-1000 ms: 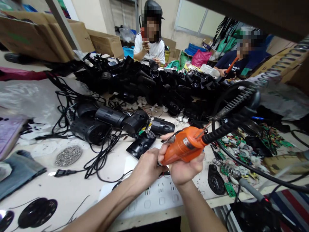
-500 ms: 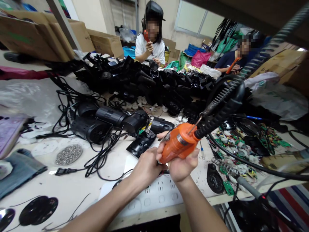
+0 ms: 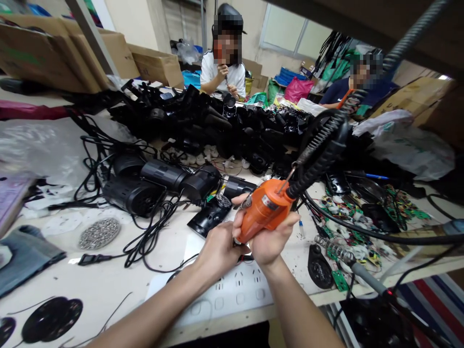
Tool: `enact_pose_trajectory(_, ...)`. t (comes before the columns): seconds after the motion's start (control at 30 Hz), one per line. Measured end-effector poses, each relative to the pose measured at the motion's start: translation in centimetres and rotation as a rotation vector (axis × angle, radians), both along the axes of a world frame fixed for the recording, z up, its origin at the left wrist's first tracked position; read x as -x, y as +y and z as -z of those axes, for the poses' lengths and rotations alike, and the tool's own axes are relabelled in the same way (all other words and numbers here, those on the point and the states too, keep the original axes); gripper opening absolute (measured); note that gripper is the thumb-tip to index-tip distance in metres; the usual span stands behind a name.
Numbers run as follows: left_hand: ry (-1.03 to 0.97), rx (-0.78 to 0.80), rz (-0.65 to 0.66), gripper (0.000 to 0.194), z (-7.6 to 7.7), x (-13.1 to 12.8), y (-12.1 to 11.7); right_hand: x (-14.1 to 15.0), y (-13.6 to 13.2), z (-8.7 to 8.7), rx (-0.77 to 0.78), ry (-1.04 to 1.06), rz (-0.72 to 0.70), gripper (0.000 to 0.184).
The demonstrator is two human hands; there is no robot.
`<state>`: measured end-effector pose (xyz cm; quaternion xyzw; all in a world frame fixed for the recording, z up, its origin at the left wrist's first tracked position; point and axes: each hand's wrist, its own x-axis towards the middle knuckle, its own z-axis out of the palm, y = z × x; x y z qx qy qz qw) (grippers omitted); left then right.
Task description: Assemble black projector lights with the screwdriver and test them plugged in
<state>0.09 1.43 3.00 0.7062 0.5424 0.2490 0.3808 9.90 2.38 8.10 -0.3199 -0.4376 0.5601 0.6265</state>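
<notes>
My right hand [image 3: 270, 241] is wrapped round an orange electric screwdriver [image 3: 266, 208], tilted with its cable end up and away to the right. A coil spring [image 3: 319, 133] hooks onto its top, beside a thick black cable. Close against the tool's lower end, my left hand [image 3: 221, 244] is closed; what it grips is hidden behind its fingers. A small black piece [image 3: 247, 258] with a bit of red shows just below the fingers. Under both hands lies a white power strip [image 3: 239, 287]. A glossy black housing [image 3: 206, 217] rests just beyond my left hand.
Black cylindrical housings [image 3: 134, 193] and tangled cords [image 3: 155, 227] lie left, near a dish of screws [image 3: 99, 233]. Circuit boards and wires [image 3: 355, 222] spread right, behind a soldering iron [image 3: 369, 278]. A black heap [image 3: 217, 121] crosses the back; two people sit beyond.
The electric screwdriver and my right hand have shifted a little left and tilted, and the spring and cable have swung left and more upright. My left hand stays by the tool's lower end.
</notes>
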Motion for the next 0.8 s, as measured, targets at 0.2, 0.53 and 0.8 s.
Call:
enact_pose_trajectory(0.2, 0.031, 0.011, -0.01, 0.017, 0.11, -0.02, 0.05, 0.12, 0.22, -0.08, -0.005, -0.016, -0.01, 0.091)
enact_pose_trajectory(0.53, 0.073, 0.012, -0.005, 0.009, 0.1, 0.03, -0.11, -0.16, 0.76, -0.2, 0.059, 0.04, -0.097, 0.088)
enact_pose_trajectory(0.8, 0.107, -0.004, 0.012, 0.012, 0.06, -0.01, 0.13, 0.09, 0.46, 0.15, 0.035, 0.041, -0.078, 0.089)
